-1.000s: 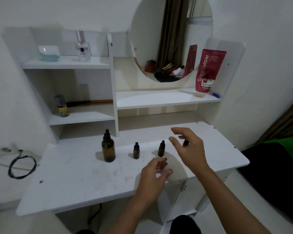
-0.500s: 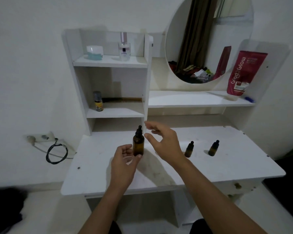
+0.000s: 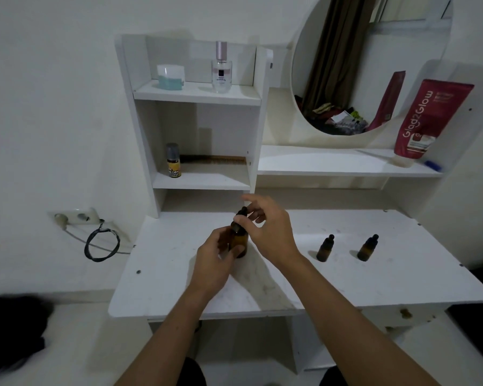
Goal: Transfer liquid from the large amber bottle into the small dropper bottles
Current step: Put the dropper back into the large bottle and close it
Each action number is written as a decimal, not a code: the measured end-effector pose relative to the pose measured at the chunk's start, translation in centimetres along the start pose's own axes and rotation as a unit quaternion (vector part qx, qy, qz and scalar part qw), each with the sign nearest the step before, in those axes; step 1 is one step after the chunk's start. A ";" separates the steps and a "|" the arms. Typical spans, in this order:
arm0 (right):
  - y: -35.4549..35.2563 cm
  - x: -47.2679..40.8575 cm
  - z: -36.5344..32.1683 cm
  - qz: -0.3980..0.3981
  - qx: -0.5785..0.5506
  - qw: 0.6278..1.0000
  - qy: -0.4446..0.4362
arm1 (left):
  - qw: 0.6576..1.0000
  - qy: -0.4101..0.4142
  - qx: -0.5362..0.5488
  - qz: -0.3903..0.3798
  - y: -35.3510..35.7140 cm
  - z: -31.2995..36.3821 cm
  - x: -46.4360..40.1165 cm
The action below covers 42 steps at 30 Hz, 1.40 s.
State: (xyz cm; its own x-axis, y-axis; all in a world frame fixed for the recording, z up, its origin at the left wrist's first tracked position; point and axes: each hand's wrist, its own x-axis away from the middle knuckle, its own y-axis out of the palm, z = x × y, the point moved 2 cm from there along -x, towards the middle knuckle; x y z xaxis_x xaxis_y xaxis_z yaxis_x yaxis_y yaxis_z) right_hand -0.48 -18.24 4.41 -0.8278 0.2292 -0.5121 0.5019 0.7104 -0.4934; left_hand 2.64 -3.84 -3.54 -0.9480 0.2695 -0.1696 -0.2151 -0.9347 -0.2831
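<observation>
Gripped around the body by the left hand (image 3: pixel 215 260), pinched at the dropper cap (image 3: pixel 239 215) by the right hand (image 3: pixel 268 232): the large amber bottle (image 3: pixel 239 242), upright on the white desk (image 3: pixel 179 274), below the shelf unit (image 3: pixel 201 107). Cap seemingly not yet off. Likely risks: tipping or spilling if twisted hard with a loose hold. Right of the bottle, well apart, two small dropper bottles (image 3: pixel 325 247) (image 3: pixel 367 247). Bare desk left, front edge near.
</observation>
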 end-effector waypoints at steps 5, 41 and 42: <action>0.0 0.3 0.0 -0.017 0.000 1.000 -0.019 | 1.000 -0.015 0.011 0.002 0.1 -0.2 -0.1; -0.7 -0.3 0.7 -0.020 0.005 0.999 -0.043 | 1.000 0.002 -0.004 0.011 0.2 -0.6 -0.2; -0.7 -0.3 0.7 -0.012 0.007 0.999 -0.041 | 1.000 0.002 -0.002 0.011 0.2 -0.6 -0.1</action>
State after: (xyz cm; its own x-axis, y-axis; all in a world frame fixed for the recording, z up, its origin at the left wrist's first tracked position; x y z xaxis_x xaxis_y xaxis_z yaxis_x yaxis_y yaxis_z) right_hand -0.39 -19.25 4.46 -0.8166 0.1557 -0.5557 0.4854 0.7062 -0.5154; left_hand 2.90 -3.87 -4.17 -0.9515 0.2497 -0.1796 -0.1933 -0.9396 -0.2825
